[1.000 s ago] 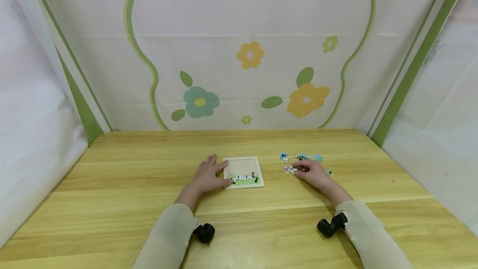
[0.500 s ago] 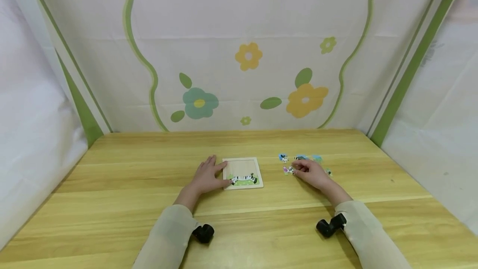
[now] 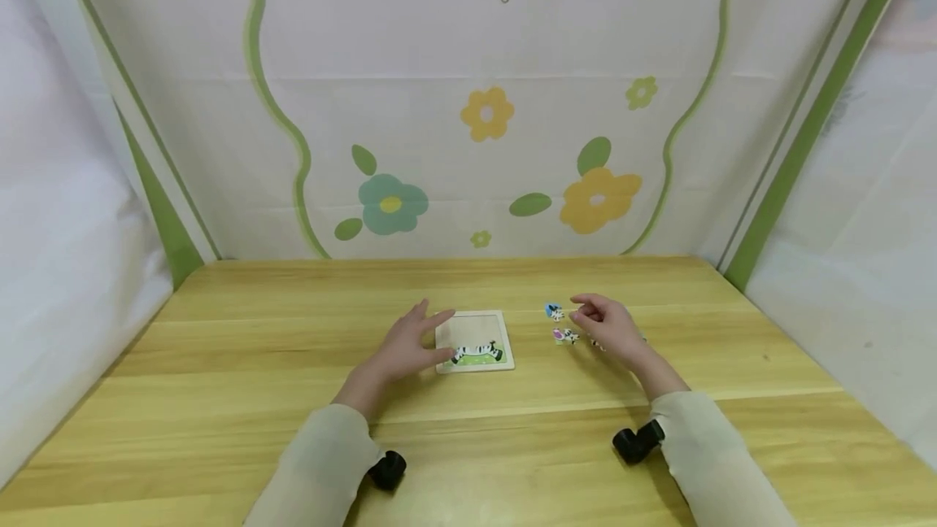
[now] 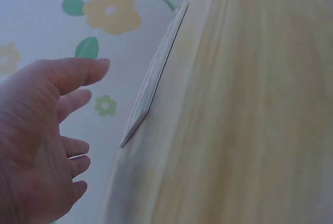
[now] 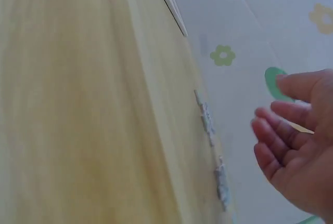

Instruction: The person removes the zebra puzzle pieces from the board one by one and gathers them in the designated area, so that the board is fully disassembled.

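Observation:
A square wooden puzzle board (image 3: 479, 328) lies mid-table, its lower strip filled by zebra-and-grass puzzle pieces (image 3: 479, 354). At its left edge hovers my left hand (image 3: 398, 346), fingers spread; the left wrist view shows this hand (image 4: 36, 141) raised beside the board (image 4: 156, 78) and holding nothing. To the right lie loose puzzle pieces: a blue one with black and white (image 3: 554, 312) and a pink-and-white one (image 3: 566, 336). My right hand (image 3: 611, 330) is over the others and partly hides them. In the right wrist view that hand (image 5: 299, 146) has relaxed fingers and nothing in its grasp.
The wooden table (image 3: 468, 446) runs back to a white cloth (image 3: 439, 39) printed with flowers, and more cloth hangs at both sides. Black wrist cameras (image 3: 388, 470) sit on the sleeves. Several pieces (image 5: 207, 120) lie flat near the right hand.
My left hand has lifted off the board's left edge. My right hand has risen from the pink-and-white piece, which stays on the table.

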A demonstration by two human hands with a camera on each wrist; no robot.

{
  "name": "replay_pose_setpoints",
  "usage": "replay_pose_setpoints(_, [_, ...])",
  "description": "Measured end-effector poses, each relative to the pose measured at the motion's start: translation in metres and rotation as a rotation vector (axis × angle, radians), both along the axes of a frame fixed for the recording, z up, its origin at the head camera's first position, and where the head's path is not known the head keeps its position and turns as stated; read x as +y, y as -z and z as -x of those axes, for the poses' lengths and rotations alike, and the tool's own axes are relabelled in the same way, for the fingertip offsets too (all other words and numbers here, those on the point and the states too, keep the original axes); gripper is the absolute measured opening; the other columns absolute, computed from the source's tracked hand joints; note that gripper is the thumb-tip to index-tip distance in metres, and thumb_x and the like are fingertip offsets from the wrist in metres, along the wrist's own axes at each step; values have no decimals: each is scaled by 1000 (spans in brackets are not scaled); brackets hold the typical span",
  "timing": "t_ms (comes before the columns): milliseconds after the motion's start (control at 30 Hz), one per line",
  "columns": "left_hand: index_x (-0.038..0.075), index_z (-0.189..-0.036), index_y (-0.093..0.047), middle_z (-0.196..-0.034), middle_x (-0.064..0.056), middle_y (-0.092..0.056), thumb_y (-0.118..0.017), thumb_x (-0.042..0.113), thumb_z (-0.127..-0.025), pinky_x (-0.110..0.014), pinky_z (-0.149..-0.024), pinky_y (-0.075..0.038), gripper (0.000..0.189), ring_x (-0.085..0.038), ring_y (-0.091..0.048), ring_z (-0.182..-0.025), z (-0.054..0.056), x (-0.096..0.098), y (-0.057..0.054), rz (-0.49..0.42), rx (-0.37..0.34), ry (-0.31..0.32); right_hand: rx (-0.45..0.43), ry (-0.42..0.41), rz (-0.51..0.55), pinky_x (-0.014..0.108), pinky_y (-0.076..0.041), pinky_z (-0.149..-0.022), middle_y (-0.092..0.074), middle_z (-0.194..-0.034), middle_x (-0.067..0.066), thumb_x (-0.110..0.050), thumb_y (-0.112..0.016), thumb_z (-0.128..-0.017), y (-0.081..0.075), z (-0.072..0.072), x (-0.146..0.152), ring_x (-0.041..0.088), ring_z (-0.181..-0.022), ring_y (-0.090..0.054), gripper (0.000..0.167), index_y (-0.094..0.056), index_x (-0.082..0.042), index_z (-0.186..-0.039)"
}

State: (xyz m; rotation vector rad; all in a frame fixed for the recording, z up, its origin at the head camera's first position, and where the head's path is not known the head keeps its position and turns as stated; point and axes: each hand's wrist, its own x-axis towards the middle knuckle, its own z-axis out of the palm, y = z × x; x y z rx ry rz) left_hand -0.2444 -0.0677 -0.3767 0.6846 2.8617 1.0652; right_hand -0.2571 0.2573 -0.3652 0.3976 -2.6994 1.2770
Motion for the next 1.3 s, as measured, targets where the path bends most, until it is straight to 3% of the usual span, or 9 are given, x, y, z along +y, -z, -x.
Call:
replay_pose_setpoints(167, [20,-129,-44,-139,-21,-15,-63,32,-77,-52,-97,-11,57,-35,-11,-126,-11,4,-8,42,66,22,-10,-24,123,28,-45,-58,-54,-90,11,-19,-55,-85,-8,-6,-15,25,-78,-50,38,-50,2,-116])
replay_pose_setpoints(367, [19,-128,-45,-137,-24,-17,-61,34,-78,-49,-98,-14,54,-36,-14,-125,-19,7,-4,99,161,50,-20,-56,169,25,-44,-62,-54,-89,11,-18,-56,-85,-6,-12,-32,23,-77,-50,38,-50,4,-115])
replay_pose_setpoints(700, [22,-126,-47,-138,-23,-14,-56,37,-81,-49,-97,-15,48,-35,-13,-125,-26,9,5,101,130,76,-76,-80,103,27,-43,-66,-56,-86,6,-15,-60,-82,13,-11,-56,17,-76,-51,34,-55,4,-110])
replay_pose_setpoints(967, [22,-125,-49,-138,-25,-13,-53,38,-82,-49,-97,-14,46,-36,-12,-125,-28,14,15,144,129,133,18,-253,97,27,-44,-62,-57,-82,1,-24,-61,-81,28,-15,-69,14,-72,-52,35,-59,3,-103])
replay_pose_setpoints(1133, [23,-126,-47,-139,-23,-11,-52,39,-83,-49,-98,-13,47,-34,-10,-126,-30,15,17,159,95,146,-7,-226,38,31,-43,-69,-57,-88,5,-19,-65,-77,33,-15,-76,18,-79,-51,31,-62,0,-102])
replay_pose_setpoints(1300, [25,-127,-46,-139,-22,-11,-50,41,-83,-48,-98,-11,47,-32,-8,-127,-30,16,18,190,70,151,39,-173,-109,30,-40,-69,-55,-89,3,-21,-69,-73,35,-15,-80,16,-80,-48,35,-63,-6,-104])
